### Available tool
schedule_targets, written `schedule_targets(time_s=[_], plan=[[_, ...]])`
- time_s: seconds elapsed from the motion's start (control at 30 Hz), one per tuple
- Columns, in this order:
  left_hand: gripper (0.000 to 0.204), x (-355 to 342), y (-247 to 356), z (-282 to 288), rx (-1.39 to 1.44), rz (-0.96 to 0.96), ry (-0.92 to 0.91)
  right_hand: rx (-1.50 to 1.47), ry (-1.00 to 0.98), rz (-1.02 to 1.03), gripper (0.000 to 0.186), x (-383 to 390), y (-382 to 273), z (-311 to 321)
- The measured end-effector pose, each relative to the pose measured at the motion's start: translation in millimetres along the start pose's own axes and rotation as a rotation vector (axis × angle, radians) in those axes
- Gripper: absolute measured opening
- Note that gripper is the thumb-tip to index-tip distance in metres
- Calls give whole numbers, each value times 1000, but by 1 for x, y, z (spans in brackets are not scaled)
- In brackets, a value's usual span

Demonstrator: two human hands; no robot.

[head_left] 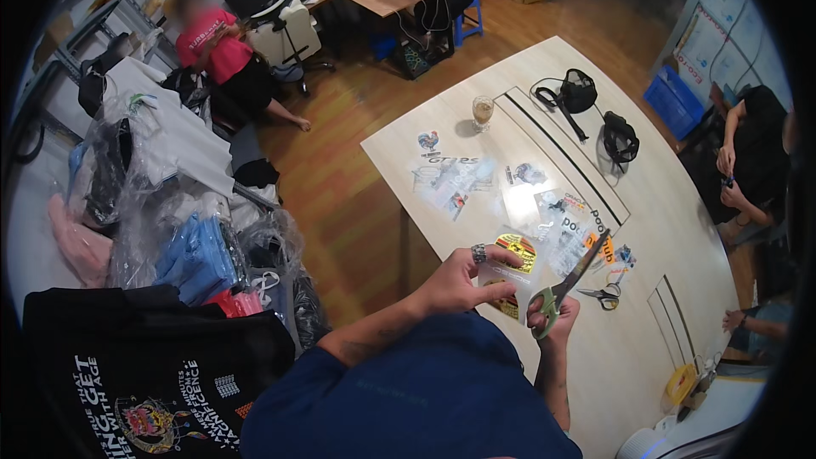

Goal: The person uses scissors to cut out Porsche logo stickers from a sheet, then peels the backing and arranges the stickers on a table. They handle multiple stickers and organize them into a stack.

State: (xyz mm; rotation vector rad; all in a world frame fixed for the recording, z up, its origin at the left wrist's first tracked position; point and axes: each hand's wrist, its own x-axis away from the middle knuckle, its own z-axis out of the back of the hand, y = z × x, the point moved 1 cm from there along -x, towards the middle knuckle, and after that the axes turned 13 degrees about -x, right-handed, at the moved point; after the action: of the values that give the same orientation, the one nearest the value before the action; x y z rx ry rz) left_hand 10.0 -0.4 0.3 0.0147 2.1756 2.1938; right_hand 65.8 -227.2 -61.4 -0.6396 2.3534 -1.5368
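The left hand [463, 279] grips a clear sheet [515, 253] between thumb and fingers; the sheet bears a yellow, black and red emblem, with part of a second one showing below the thumb. The sheet is held above the near-left edge of the pale table [671, 204], just in front of the person's body. The right hand [554, 320] is closed around the green handles of a pair of scissors [571, 282], whose blades point obliquely toward the table's right edge; whether the blades are parted cannot be told. Just right of these, a second pair of scissors [605, 294] lies flat on the tabletop. Printed transfers [459, 185] are spread from near the table's left corner toward its middle, among them an orange and black label [600, 248] beyond the held blades. A drinking glass [482, 110], containing a brownish liquid, stands upright near the far-left edge. Two black mesh items [620, 139] lie toward the far corner and the right edge. Beyond the right edge, a blue crate [673, 98] sits on the floor.
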Motion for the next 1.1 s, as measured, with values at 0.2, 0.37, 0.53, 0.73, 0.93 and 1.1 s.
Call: schedule_targets(time_s=[0.2, 0.37, 0.53, 0.73, 0.93, 1.1], plan=[[30, 1, 10, -3, 112, 150, 52, 68, -48, -32, 80, 5, -13, 7], [39, 0, 20, -22, 58, -67, 114, 97, -180, -56, 72, 34, -40, 39], [45, 0, 21, -47, 23, -33, 97, 282, -280, 25, 71, 53, -42, 78], [51, 9, 5, -76, -65, 38, -20, -32, -84, -108, 82, 84, -21, 64], [53, 12, 9, -86, 31, 15, -16, 19, -185, -129, 82, 90, -26, 70], [51, 6, 13, -89, -136, -94, 65, 125, -286, -125, 77, 91, -36, 99]])
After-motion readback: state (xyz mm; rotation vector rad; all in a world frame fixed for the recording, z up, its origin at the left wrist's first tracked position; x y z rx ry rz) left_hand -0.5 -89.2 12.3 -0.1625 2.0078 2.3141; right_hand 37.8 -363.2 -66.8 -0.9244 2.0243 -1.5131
